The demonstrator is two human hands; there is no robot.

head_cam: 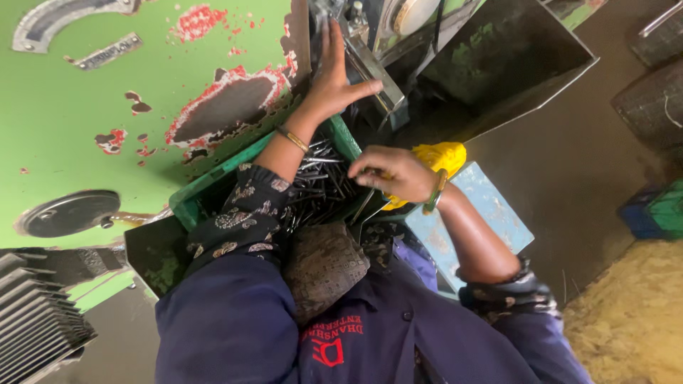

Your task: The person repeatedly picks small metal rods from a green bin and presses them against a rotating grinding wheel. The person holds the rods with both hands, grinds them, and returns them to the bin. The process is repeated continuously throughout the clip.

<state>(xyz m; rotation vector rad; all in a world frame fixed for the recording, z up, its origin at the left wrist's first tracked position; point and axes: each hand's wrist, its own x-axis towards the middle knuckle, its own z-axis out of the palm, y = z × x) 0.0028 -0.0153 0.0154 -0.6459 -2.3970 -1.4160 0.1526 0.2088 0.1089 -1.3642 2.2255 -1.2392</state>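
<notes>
Green crate (213,186) of metal pins (320,186) sits right against the green press (107,107). Left hand (331,78) is spread flat up in the machine slot; right hand (388,173) is pinched shut on a pin just beside the crate. Looks like feeding, so lining up comes next. Yellow cloth (441,158) and chute (512,64) crowd it.
</notes>
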